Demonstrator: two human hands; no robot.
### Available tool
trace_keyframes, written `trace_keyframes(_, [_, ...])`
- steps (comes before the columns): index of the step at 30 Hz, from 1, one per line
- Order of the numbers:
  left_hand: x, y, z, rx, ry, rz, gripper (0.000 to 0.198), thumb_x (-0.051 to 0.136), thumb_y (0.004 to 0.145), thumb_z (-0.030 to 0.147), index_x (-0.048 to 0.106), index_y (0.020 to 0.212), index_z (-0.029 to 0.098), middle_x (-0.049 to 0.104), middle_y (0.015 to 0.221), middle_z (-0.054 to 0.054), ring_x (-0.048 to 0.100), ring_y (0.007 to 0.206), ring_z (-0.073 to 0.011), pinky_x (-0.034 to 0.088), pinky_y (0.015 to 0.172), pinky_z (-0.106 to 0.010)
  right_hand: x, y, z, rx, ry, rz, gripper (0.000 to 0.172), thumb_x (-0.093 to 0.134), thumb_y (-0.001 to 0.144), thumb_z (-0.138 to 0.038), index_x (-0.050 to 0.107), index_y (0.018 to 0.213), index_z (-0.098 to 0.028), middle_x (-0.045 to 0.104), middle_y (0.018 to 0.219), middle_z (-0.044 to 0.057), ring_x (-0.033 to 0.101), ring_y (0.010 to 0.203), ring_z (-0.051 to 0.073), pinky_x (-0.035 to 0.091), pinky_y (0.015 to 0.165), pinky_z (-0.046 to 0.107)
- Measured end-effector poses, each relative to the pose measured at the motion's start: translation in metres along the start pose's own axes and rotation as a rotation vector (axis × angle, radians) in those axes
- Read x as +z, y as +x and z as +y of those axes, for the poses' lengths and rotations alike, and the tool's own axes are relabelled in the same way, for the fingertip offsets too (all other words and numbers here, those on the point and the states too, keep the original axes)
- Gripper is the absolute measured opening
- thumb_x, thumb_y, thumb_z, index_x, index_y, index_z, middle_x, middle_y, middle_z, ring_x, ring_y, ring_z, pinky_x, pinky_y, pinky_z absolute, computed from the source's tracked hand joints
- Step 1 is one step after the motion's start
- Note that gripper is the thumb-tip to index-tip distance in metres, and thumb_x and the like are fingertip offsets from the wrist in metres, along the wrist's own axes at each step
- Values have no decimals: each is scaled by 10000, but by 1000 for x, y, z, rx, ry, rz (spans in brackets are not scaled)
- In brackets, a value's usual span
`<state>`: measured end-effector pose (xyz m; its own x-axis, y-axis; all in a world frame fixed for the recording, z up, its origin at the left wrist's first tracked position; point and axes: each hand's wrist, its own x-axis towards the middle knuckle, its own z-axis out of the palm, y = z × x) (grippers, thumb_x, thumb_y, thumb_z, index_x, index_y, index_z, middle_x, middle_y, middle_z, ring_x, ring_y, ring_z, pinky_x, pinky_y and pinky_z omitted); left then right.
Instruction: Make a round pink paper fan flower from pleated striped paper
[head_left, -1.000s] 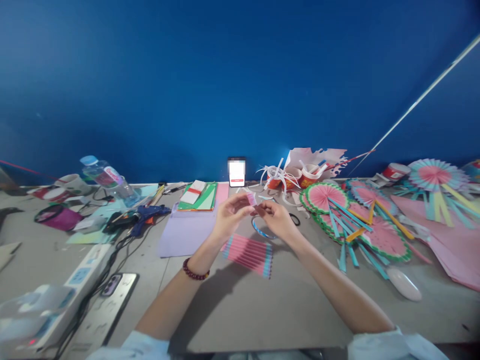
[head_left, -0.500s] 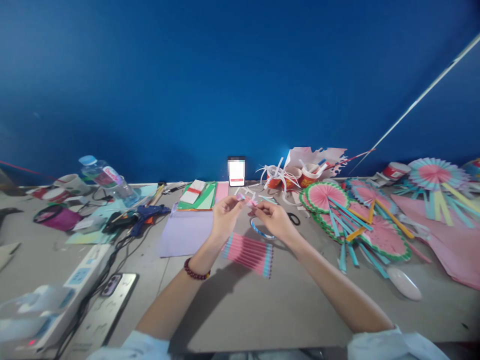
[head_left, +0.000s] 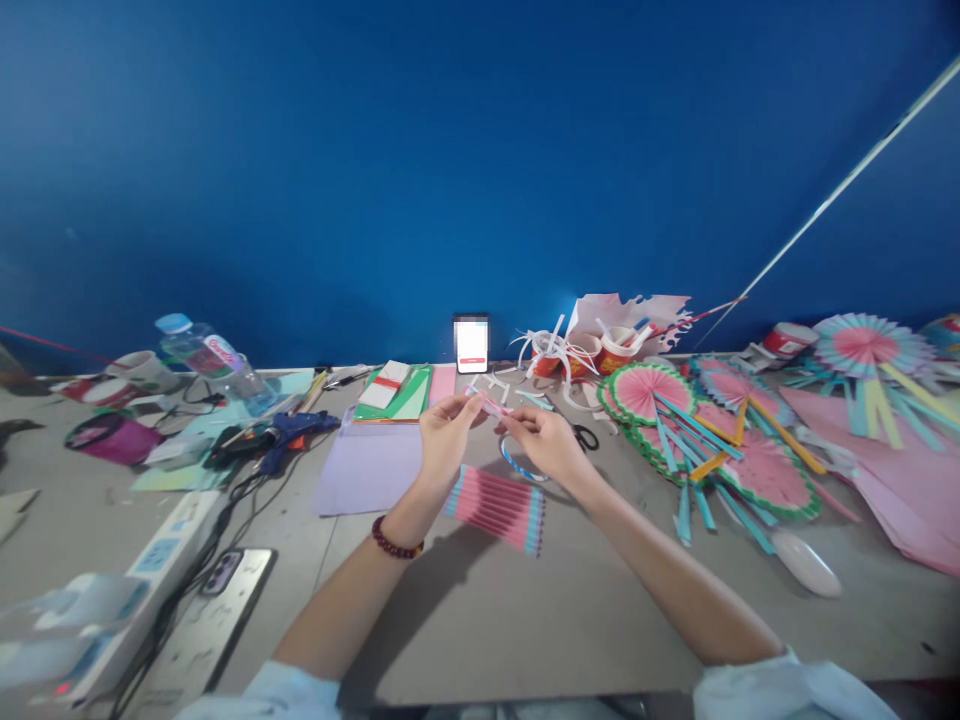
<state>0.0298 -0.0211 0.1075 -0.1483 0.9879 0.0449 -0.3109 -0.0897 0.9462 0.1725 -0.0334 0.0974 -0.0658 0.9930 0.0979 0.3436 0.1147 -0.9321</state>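
Observation:
My left hand and my right hand are raised together above the grey table. Both pinch a small folded pink paper piece between their fingertips, one hand on each end. Below them lies a pleated pink sheet with blue edges. A blue and white tape ring lies just under my right hand. My left wrist wears a dark red bead bracelet.
Finished pink and green paper fans with blue and yellow strips lie to the right. A lilac sheet, green paper stack, blue glue gun, water bottle, phones and paper cups crowd the back and left.
The pink paper piece has been turned from upright to lying flat between my fingertips. Both hands have stayed in nearly the same place.

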Motion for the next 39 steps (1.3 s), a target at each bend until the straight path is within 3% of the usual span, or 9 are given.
trace_keyframes(8, [0,-1,5,-124,-61,-57,286,818,573,373,717,697,136,701,679,-28,662,656,-138,554,754,-288,-1,1,5,-63,-30,33,174,541,823,-317,648,759,-196,741,784,52,702,767,201,512,722,288])
trace_keyframes(15, [1,2,-3,-56,-15,-160,318,865,475,332,694,668,146,700,664,-16,660,651,-155,553,715,-298,-1,8,13,-75,-42,48,205,516,823,-321,640,747,-177,732,753,69,694,711,196,505,666,277])
trace_keyframes(20, [1,2,-2,11,92,-242,293,840,523,324,729,725,144,734,753,-59,681,720,-215,555,725,-337,-3,8,13,-117,-64,73,208,515,816,-324,636,723,-183,723,726,47,685,699,185,496,662,269])
trace_keyframes(28, [-4,5,-7,102,164,-109,198,745,659,320,739,770,156,742,826,-60,679,841,-217,516,822,-322,0,4,9,-76,-14,31,231,520,831,-343,672,756,-186,736,767,49,687,717,184,495,686,268])
trace_keyframes(39, [-6,8,-10,51,68,-104,294,755,660,398,686,786,141,719,750,-53,683,753,-190,554,789,-351,2,3,9,-58,-21,0,232,527,832,-360,651,768,-175,736,761,52,681,709,181,484,642,257])
